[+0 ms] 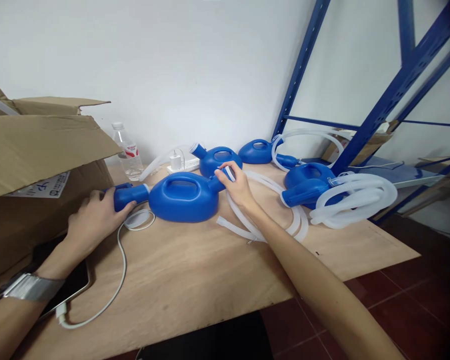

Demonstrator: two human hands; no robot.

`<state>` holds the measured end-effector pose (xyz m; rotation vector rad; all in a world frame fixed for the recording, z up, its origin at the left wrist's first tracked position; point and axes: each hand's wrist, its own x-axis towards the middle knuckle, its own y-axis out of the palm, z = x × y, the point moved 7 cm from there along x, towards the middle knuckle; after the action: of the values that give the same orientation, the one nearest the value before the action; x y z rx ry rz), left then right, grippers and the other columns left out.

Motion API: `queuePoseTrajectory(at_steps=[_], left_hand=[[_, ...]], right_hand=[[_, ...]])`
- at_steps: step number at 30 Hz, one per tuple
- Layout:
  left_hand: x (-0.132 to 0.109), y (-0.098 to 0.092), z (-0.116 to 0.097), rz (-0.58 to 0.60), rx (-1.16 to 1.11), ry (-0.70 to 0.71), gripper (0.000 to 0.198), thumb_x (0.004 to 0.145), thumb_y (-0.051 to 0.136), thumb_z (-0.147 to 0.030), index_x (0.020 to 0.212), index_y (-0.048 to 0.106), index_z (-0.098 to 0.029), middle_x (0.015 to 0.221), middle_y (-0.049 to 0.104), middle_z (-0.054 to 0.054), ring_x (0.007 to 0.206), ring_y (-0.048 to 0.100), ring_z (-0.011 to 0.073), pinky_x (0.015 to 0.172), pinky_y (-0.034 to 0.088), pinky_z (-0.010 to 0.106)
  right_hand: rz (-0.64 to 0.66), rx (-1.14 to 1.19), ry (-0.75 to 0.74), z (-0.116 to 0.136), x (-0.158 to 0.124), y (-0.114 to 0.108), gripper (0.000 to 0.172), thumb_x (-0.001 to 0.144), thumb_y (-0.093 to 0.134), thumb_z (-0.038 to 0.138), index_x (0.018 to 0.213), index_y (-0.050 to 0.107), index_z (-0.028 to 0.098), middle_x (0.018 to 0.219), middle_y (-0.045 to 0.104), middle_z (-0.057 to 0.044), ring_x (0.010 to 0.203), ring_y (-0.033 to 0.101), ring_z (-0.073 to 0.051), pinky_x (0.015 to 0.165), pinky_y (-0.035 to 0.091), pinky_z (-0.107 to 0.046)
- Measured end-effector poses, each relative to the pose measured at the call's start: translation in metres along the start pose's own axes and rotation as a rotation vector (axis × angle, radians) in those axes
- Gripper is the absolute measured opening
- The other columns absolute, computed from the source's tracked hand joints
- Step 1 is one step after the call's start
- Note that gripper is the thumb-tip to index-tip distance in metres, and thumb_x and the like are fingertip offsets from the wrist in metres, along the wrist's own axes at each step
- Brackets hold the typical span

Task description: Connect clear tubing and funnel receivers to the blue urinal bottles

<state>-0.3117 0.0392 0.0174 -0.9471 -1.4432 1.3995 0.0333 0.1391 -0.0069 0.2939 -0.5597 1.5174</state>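
A blue handled urinal bottle (183,207) stands upright on the wooden table in front of me. My right hand (237,186) is closed around the mouth of its neck, where a white rim shows between thumb and fingers. At the left, my left hand (97,215) grips a blue funnel-like spout piece (129,196), its pale-rimmed end facing the bottle. Some of that piece is hidden under my fingers. A clear coiled hose (243,232) lies beneath and beside my right forearm.
Similar blue bottles (221,159) stand behind, with another bottle (309,182) and its hose bundle (354,200) at right. A cardboard box (41,150), water bottle (129,157), charger (176,161), and tablet (73,280) with white cable (123,260) are leftward. Blue shelving (378,100) rises at right.
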Motion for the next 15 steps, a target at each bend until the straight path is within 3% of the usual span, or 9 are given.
queuePoseTrajectory(at_steps=[3, 6, 10, 12, 15], left_hand=[[-0.001, -0.003, -0.009, -0.149, -0.006, 0.120, 0.087, 0.099, 0.026, -0.078, 0.148, 0.054, -0.012, 0.135, 0.055, 0.029, 0.125, 0.055, 0.0531, 0.095, 0.050, 0.071], [-0.001, 0.000, -0.019, -0.235, -0.241, 0.313, 0.083, 0.101, 0.030, -0.074, 0.149, 0.053, -0.011, 0.146, 0.055, 0.025, 0.136, 0.052, 0.0460, 0.114, 0.041, 0.066], [-0.005, 0.015, -0.030, -0.074, -0.617, 0.611, 0.081, 0.103, 0.036, -0.070, 0.165, 0.032, -0.017, 0.165, 0.043, 0.016, 0.151, 0.043, 0.0345, 0.126, 0.035, 0.052], [-0.010, 0.021, -0.034, -0.010, -0.625, 0.715, 0.082, 0.102, 0.045, -0.069, 0.167, 0.026, -0.024, 0.172, 0.033, 0.013, 0.155, 0.037, 0.0361, 0.127, 0.034, 0.052], [-0.015, 0.022, -0.037, -0.061, -0.532, 0.792, 0.096, 0.093, 0.066, -0.068, 0.169, 0.021, -0.029, 0.173, 0.029, 0.013, 0.155, 0.036, 0.0400, 0.126, 0.035, 0.056]], right_hand=[[-0.001, 0.029, -0.011, 0.000, 0.000, 0.003, 0.039, 0.088, 0.065, 0.050, 0.105, 0.065, 0.015, 0.109, 0.068, -0.005, 0.104, 0.061, -0.016, 0.102, 0.044, -0.028], [0.031, 0.127, -0.001, -0.001, 0.000, 0.007, 0.043, 0.086, 0.065, 0.050, 0.110, 0.067, 0.015, 0.111, 0.068, -0.006, 0.105, 0.063, -0.018, 0.100, 0.047, -0.030], [0.098, 0.224, 0.009, 0.006, -0.005, 0.014, 0.046, 0.086, 0.068, 0.052, 0.115, 0.068, 0.016, 0.112, 0.069, -0.007, 0.105, 0.064, -0.018, 0.101, 0.049, -0.031], [0.100, 0.247, 0.000, 0.010, -0.009, 0.014, 0.045, 0.087, 0.069, 0.051, 0.115, 0.069, 0.017, 0.114, 0.070, -0.007, 0.106, 0.065, -0.018, 0.103, 0.050, -0.032], [0.082, 0.272, -0.001, 0.012, -0.011, 0.014, 0.043, 0.087, 0.071, 0.050, 0.114, 0.070, 0.017, 0.116, 0.071, -0.007, 0.106, 0.066, -0.018, 0.103, 0.051, -0.032]])
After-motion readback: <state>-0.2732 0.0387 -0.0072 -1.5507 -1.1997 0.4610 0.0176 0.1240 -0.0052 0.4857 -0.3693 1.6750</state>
